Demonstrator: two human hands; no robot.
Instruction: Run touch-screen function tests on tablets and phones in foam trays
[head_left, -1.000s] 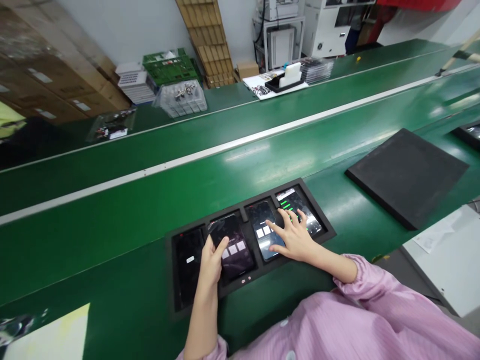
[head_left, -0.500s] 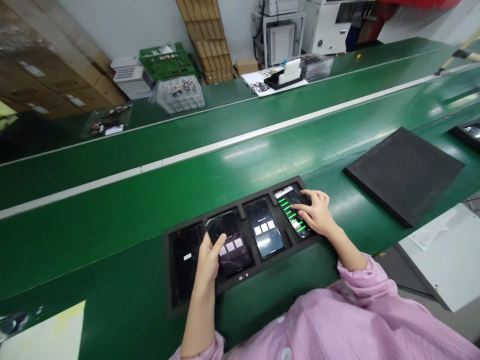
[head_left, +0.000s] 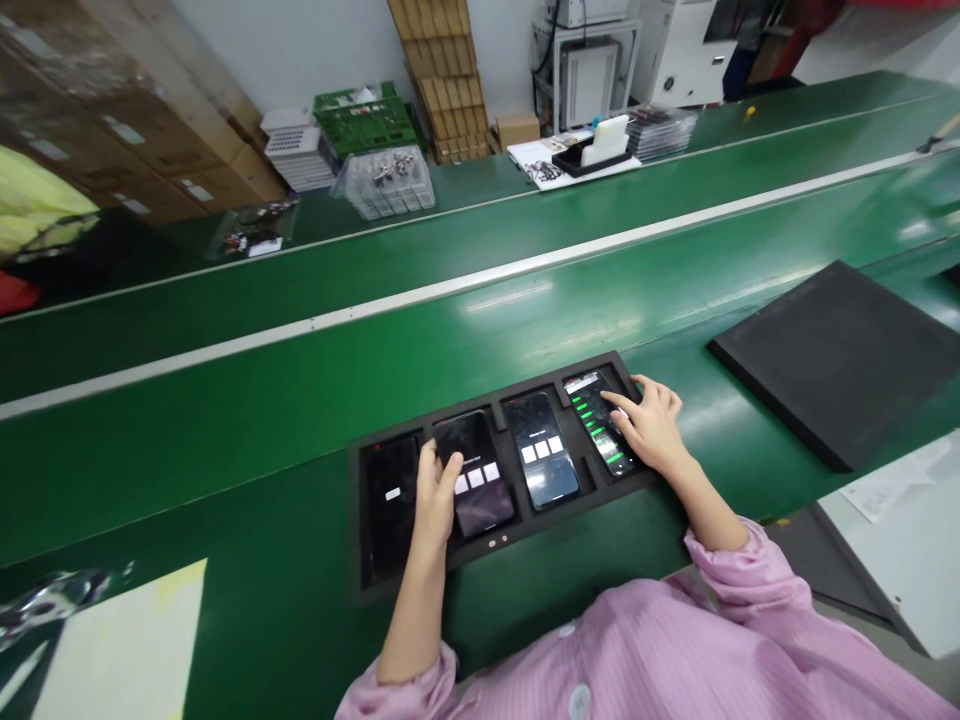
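Observation:
Several smartphones sit in a row in the slots of a black foam tray (head_left: 487, 547) on the green bench. My left hand (head_left: 436, 490) grips the left edge of one smartphone (head_left: 486, 505), thumb over its dark screen with white squares. To its left is a phone (head_left: 384, 520) with one small white box on a black screen. A phone (head_left: 541, 440) with three white squares lies to the right of the gripped one. Over the rightmost phone (head_left: 598, 425), showing green bars, my right hand (head_left: 651, 425) has its fingers spread, index fingertip at the screen.
A large black slab (head_left: 840, 360) lies on the bench to the right. At lower left are a pale sheet (head_left: 124, 640) and clear plastic (head_left: 52, 605). Beyond a white rail (head_left: 450, 285) stand a clear parts box (head_left: 390, 185), a green crate (head_left: 364, 118) and cartons (head_left: 165, 130).
The view has shifted, moving everything slightly right in the picture. The phone in my left hand now sits flatter in the tray. My right index finger has moved up the screen.

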